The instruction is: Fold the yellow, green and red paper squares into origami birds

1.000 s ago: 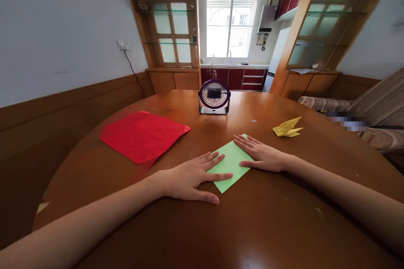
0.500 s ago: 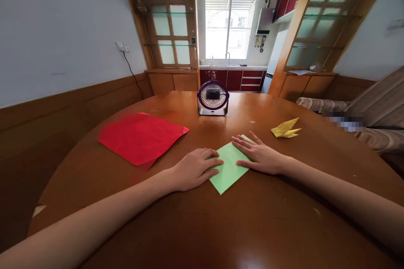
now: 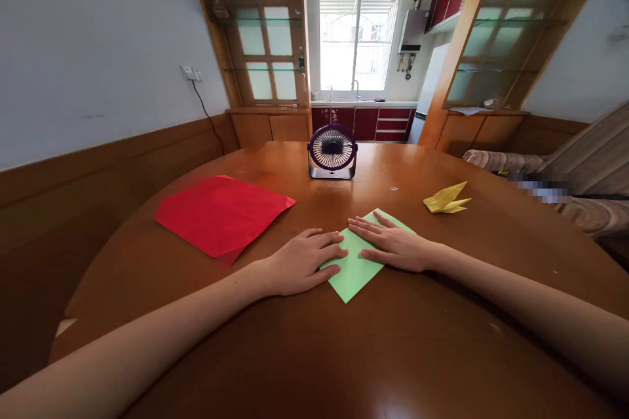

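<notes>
A sheet of light green paper (image 3: 351, 275) lies flat on the brown table (image 3: 314, 353) in front of me, one corner pointing towards me. My left hand (image 3: 307, 262) rests on its left edge, fingers stretched out and slightly apart. Across its upper right part my right hand (image 3: 390, 242) lies flat with spread fingers, covering some of the paper. Off to the left is a larger red sheet of paper (image 3: 221, 216). A folded yellow paper figure (image 3: 446, 199) with pointed tips sits to the right, apart from my right hand.
A small purple fan (image 3: 333, 147) stands on the far side of the table. Wooden shelving (image 3: 268, 118) rises behind it, with a kitchen window (image 3: 358, 42) further back. A striped sofa (image 3: 590, 170) is at the right.
My right hand has slid left over the green paper, and more of the paper's right corner now shows. My left hand is nearly where it was.
</notes>
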The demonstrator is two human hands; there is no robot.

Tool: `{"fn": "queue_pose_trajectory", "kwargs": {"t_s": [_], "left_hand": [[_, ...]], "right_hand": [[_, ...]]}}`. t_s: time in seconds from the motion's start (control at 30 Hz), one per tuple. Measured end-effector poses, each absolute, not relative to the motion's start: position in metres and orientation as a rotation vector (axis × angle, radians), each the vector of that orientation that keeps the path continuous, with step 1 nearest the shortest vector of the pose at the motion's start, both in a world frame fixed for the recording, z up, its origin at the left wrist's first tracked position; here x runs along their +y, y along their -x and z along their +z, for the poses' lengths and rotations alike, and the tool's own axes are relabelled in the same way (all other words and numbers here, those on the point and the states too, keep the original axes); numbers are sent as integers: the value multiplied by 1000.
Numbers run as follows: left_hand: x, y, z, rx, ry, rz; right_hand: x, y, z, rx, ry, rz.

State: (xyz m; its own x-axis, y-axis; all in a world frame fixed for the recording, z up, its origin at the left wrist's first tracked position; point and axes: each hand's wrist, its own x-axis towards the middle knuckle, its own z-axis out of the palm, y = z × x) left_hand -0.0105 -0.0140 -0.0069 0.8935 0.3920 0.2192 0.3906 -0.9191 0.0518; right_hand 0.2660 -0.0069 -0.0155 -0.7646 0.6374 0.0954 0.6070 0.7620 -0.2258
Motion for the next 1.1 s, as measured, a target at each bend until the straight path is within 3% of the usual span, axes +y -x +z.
{"fn": "queue_pose_trajectory", "kwargs": {"t_s": [0.53, 0.77, 1.1], "left_hand": [[-7, 26, 0, 571, -2803, 268], [-5, 28, -4, 547, -2843, 417], [-17, 17, -6, 564, -2995, 659]], "right_hand": [[18, -298, -21, -2655, 1274, 194], [5, -286, -13, -2479, 1167, -66], [-41, -259, 2, -2547, 691, 405]]}}
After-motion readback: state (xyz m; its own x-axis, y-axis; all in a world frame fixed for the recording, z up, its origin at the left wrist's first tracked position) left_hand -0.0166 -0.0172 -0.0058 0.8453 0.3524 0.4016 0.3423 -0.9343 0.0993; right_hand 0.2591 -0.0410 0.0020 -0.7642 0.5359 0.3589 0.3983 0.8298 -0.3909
